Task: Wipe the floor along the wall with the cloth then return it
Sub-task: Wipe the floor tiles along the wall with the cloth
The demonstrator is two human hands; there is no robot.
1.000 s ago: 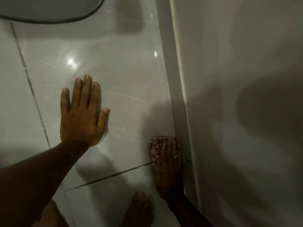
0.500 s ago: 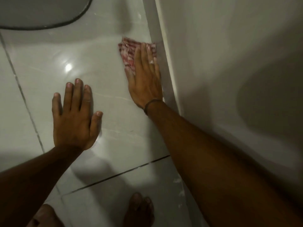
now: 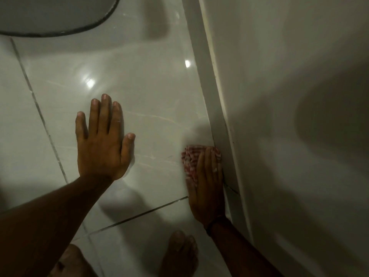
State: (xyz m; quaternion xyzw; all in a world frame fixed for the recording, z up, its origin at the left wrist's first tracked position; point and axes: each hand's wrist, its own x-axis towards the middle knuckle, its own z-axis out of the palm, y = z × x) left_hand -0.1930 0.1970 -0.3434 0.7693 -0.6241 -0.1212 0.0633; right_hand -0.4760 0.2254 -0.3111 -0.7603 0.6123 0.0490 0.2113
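Note:
A red-and-white checked cloth (image 3: pixel 190 158) lies flat on the glossy pale floor tiles (image 3: pixel 151 92), right against the skirting (image 3: pixel 217 124) at the foot of the wall (image 3: pixel 279 96). My right hand (image 3: pixel 207 186) presses down on the cloth with the fingers together, covering most of it; only its far and left edges show. My left hand (image 3: pixel 102 140) rests flat on the tile to the left, fingers spread, holding nothing.
A dark grey mat (image 3: pixel 52 15) with a curved edge lies at the top left. My bare foot (image 3: pixel 179 254) stands near the bottom, just behind the right hand. Dark grout lines (image 3: pixel 40 110) cross the tiles.
My right hand has slid the cloth back along the skirting toward me, from far up the wall line to just ahead of my foot. The left hand stays planted.

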